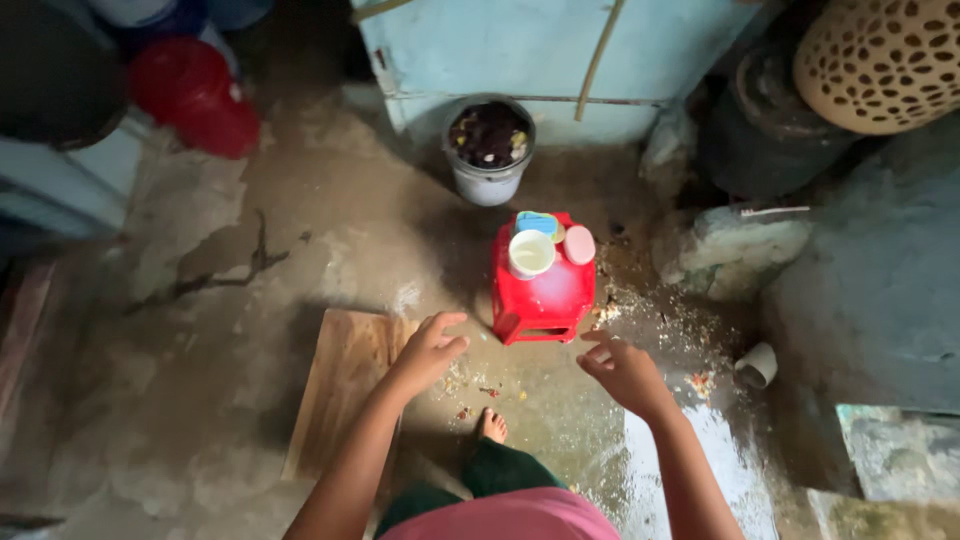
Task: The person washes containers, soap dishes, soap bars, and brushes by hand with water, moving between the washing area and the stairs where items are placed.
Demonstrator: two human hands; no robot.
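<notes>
Left hand (432, 345) and right hand (618, 368) both empty, fingers spread, lower centre, just below red stool (543, 298) carrying white cup (531, 253).

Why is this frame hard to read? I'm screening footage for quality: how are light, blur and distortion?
Head view: dim and uneven light, corners sink into shadow; pale glare on the wet floor beside the right hand; left hand slightly soft; wide lens bends the edges; red stool reads clearly.

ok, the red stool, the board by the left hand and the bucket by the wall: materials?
Red stool: looks like moulded plastic, glossy, with light glare on its top. Board: wood, unfinished matte, pale brown with visible grain streaks. Bucket: pale grey, smooth wall with a thin rim; plastic or painted metal, cannot tell. Both hands are empty.
</notes>
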